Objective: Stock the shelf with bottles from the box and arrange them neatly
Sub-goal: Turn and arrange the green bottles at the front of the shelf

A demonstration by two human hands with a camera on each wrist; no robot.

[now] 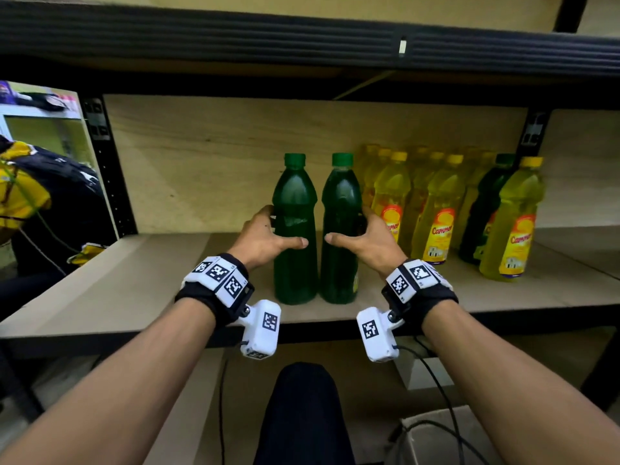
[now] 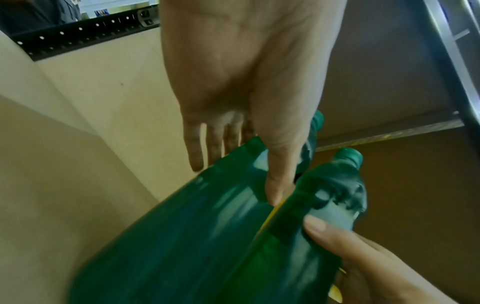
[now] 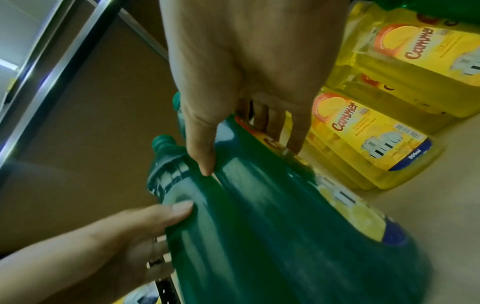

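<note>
Two dark green bottles stand upright side by side near the front of the wooden shelf (image 1: 134, 280). My left hand (image 1: 280, 229) grips the left green bottle (image 1: 295, 196), thumb across its front and fingers round its left side. My right hand (image 1: 349, 226) grips the right green bottle (image 1: 340, 193) the same way from the right. In the left wrist view my left hand (image 2: 233, 181) holds the left green bottle (image 2: 182, 226) beside the right green bottle (image 2: 298, 236). In the right wrist view my right hand (image 3: 249, 156) holds the right green bottle (image 3: 285, 226).
Rows of yellow bottles (image 1: 436, 213) fill the shelf's right part, close beside my right hand, with one dark green bottle (image 1: 486, 209) among them. The shelf's left part is bare board up to a black upright post (image 1: 107, 169). An upper shelf beam (image 1: 302, 38) runs overhead.
</note>
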